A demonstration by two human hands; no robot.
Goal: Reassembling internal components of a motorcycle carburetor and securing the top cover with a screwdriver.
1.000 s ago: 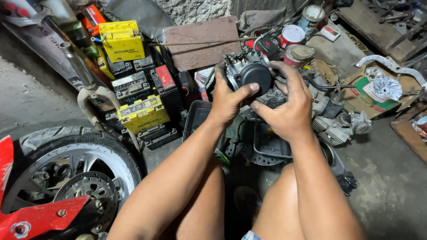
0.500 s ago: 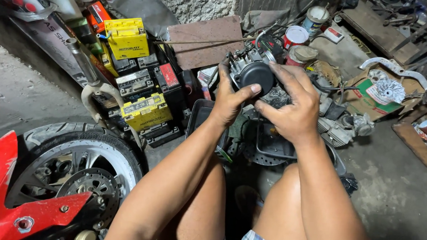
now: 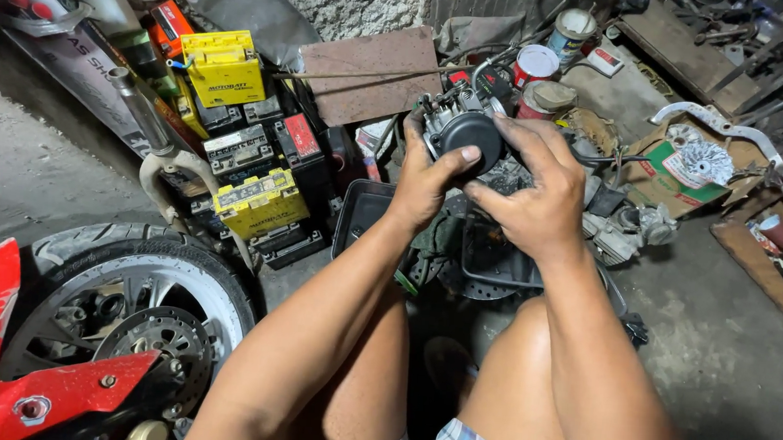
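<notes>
On the concrete floor (image 3: pixel 40 189) of a cluttered workshop, a person sits with knees apart. At far left stands a motorcycle wheel (image 3: pixel 123 312) behind a red fender (image 3: pixel 1 377). Beyond it rises a stack of yellow and black batteries (image 3: pixel 250 161), set against a rough wall.

At centre the left hand (image 3: pixel 425 181) wraps the near side of a small metal carburettor (image 3: pixel 465 129), its thumb pressed flat on the round black cap facing the camera. The right hand (image 3: pixel 538 197) closes over the part from the other side, fingers curled across its top. Both grips are pressed tight on the carburettor, which is held in the air at chest height, above a dark plastic tray (image 3: pixel 360 214) on the floor between the person's knees.

The piece appears whole, its cap seated and no fastener or tool in either hand; the work looks to be at an early or examining stage, with nothing yet taken off it.

To the right stand paint tins (image 3: pixel 537 66), then loose engine parts (image 3: pixel 626 230) and an open cardboard box (image 3: pixel 666 178) holding a finned white part.
</notes>
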